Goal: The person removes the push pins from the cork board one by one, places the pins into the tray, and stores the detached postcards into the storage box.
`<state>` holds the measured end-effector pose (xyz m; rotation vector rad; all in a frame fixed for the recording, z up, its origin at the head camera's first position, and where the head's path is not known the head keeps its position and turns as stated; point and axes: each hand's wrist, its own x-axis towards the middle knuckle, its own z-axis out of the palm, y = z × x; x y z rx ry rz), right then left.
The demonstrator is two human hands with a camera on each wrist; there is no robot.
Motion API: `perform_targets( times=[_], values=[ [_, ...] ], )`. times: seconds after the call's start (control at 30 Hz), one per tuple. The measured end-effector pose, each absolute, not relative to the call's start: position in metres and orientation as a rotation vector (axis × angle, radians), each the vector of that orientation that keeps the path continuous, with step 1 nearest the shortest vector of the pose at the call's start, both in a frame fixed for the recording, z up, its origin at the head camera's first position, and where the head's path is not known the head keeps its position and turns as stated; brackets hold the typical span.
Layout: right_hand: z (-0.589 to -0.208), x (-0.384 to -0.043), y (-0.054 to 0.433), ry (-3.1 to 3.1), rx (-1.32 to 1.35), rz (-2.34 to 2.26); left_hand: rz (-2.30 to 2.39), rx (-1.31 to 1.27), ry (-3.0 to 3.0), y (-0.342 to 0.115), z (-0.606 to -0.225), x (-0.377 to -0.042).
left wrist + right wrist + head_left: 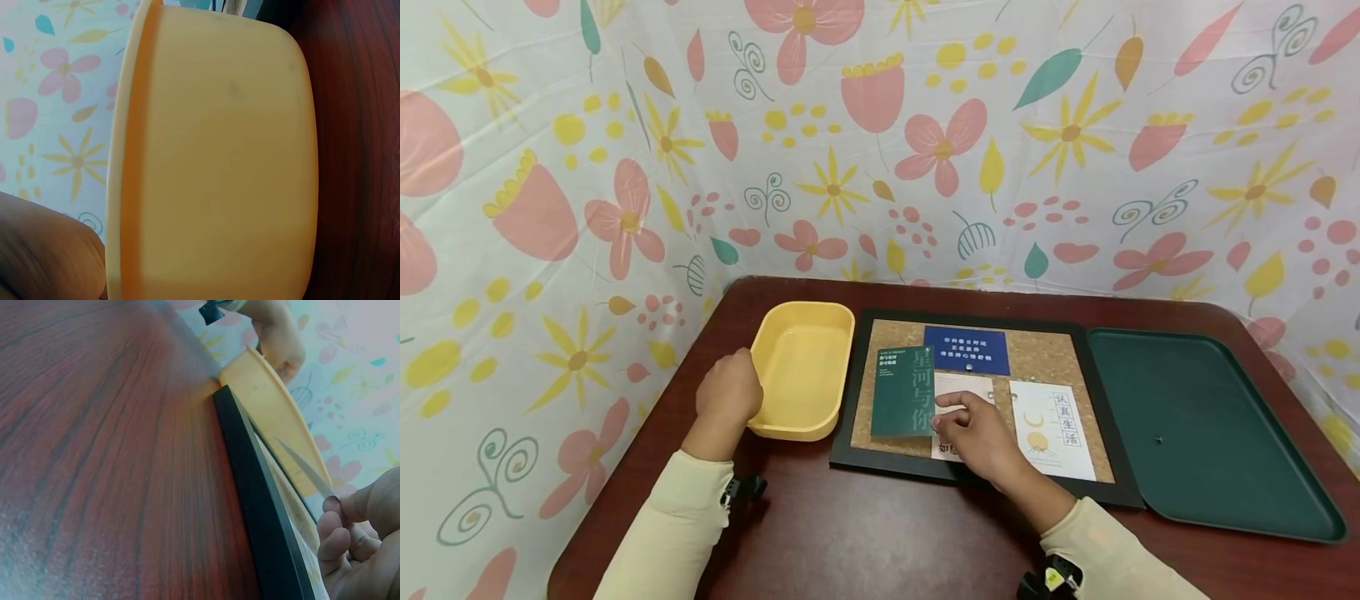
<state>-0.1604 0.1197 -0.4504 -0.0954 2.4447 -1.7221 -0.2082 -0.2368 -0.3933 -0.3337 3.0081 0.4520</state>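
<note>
The right hand [979, 432] is pinching the green card [897, 396] over the corkboard's [1048, 354] nine o'clock; the left hand [728, 392] is gripping the yellow tray's [805, 367] nine-o'clock rim. Light edge pressure should be preventing creases.

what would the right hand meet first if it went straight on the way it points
Beyond the green card it pinches, the right hand would probably meet the yellow basin, near its far right corner, though the hand's height over the cork board is hard to judge.
</note>
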Motion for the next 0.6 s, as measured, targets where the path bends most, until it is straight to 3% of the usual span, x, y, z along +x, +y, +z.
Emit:
perform_targets(
  times=[0.6],
  values=[
    [-0.4472,-0.1626,0.1137,2.393,-0.048,-1.804,0.417,-0.32,3.047,-0.2353,-0.3926,-0.2068]
  ],
)
